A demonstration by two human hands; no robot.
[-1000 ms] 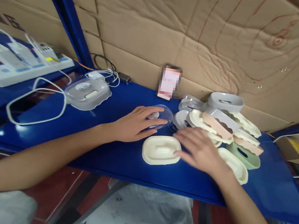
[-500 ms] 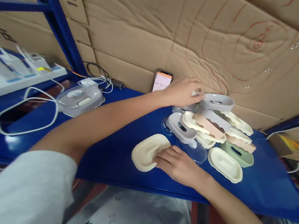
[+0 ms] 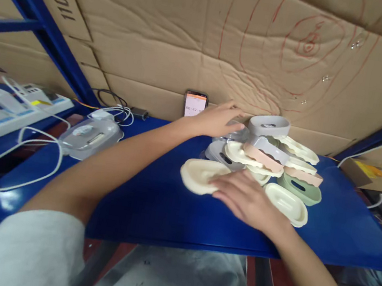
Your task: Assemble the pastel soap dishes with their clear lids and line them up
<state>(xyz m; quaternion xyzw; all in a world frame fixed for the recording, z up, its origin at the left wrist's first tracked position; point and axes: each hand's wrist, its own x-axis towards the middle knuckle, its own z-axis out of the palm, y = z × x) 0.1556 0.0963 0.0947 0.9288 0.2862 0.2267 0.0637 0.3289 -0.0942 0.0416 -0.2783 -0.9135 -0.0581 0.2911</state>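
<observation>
The left hand (image 3: 213, 119) stretches across the blue worktop (image 3: 151, 204) to the back of the pile, fingers spread loosely over a clear plastic lid (image 3: 237, 133) there; whether they grip it cannot be told. The right hand (image 3: 243, 198) lies flat, fingers extended and open, pressing on the cream oval tray (image 3: 198, 175) near the front. Just right sits the heap of pastel trays (image 3: 282, 165). A phone (image 3: 195, 105) leans against the cardboard wall (image 3: 177, 48).
</observation>
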